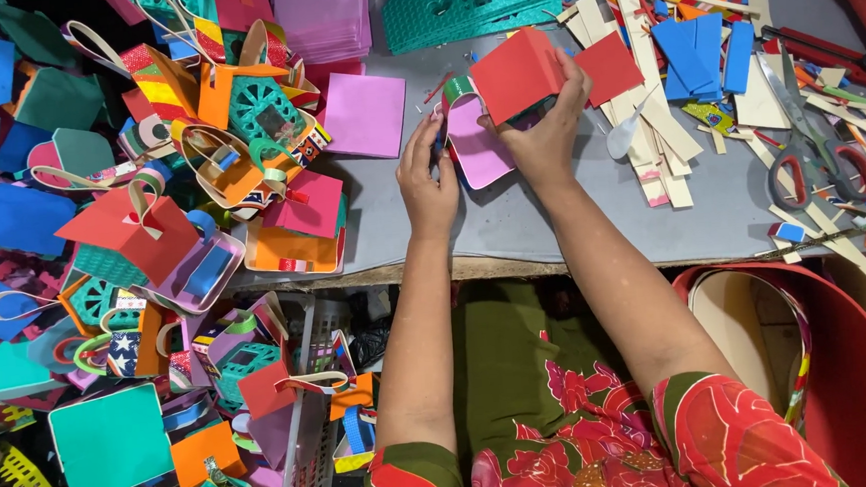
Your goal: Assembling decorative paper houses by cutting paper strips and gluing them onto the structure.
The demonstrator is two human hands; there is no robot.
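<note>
At the upper middle of the frame, the right hand [546,131] is pinching a red folded card [516,72], partly hiding a pink tray [475,151] that the left hand [427,179] is gripping; its fingertips are hidden.

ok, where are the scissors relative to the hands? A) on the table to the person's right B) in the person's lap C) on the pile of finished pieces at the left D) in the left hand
A: the scissors lie on the grey table among paper strips, right of the right hand, untouched by either hand.
</note>
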